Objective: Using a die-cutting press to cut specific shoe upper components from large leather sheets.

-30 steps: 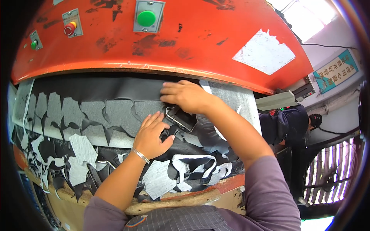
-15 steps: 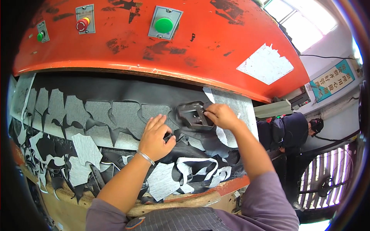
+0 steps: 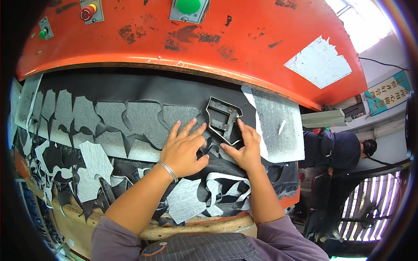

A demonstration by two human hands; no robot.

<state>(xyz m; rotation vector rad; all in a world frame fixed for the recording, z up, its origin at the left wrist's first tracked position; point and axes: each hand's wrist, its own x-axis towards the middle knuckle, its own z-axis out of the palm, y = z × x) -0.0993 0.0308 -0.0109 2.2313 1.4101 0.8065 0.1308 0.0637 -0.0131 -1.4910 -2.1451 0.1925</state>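
Note:
A metal cutting die (image 3: pixel 230 126), with a bent outline and a crossbar inside, rests on a black sheet (image 3: pixel 143 85). My right hand (image 3: pixel 247 150) grips its lower right corner, thumb along the near edge and fingers at the right side. My left hand (image 3: pixel 183 145) lies spread on the sheet just left of the die, holding nothing. A row of cut-out gaps runs leftward from there, with a grey board (image 3: pixel 278 135) showing through. Thin black strips hang at the sheet's near edge.
The orange machine body (image 3: pixel 244 48) spans above the board, with a green button (image 3: pixel 188 6) and a red knob (image 3: pixel 88 12). Black and white offcuts (image 3: pixel 185 202) pile along the near edge, above a wooden rail (image 3: pixel 209 226). A person (image 3: pixel 335 148) is at the right.
The die, blurred and tilted before, now sits flat on the sheet. My right hand has moved from its upper right side to its near corner. My left hand has spread flatter. The view has shifted.

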